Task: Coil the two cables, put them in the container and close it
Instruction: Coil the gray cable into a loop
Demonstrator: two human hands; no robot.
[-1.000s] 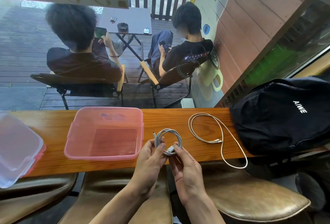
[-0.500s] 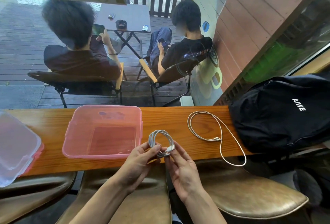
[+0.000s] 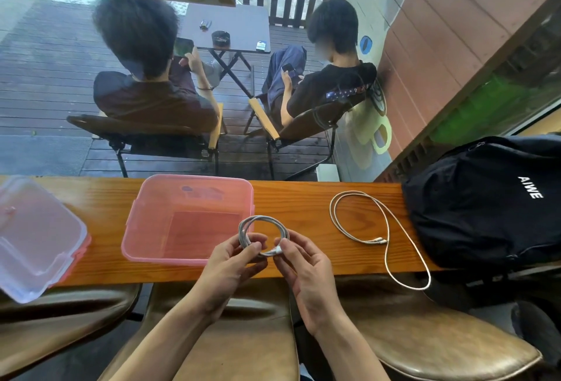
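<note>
A grey-white cable wound into a small coil [image 3: 263,229] is held upright over the near edge of the wooden counter. My left hand [image 3: 232,271] pinches the coil's left side. My right hand [image 3: 306,271] pinches its lower right, at the white plug. The coil's left edge overlaps the right rim of the open pink container [image 3: 188,192], which stands empty. A second white cable [image 3: 385,229] lies loose on the counter to the right, its far loop hanging over the front edge. The clear lid [image 3: 33,238] with pink clips lies at the far left.
A black backpack [image 3: 491,198] fills the right end of the wooden counter [image 3: 303,198]. Brown padded stools [image 3: 440,335] stand below its front edge. Behind a window, two people sit on chairs at a small table.
Both hands have carried the coiled cable left, from the middle of the counter to the container's right rim. The loose cable, container and lid have stayed put.
</note>
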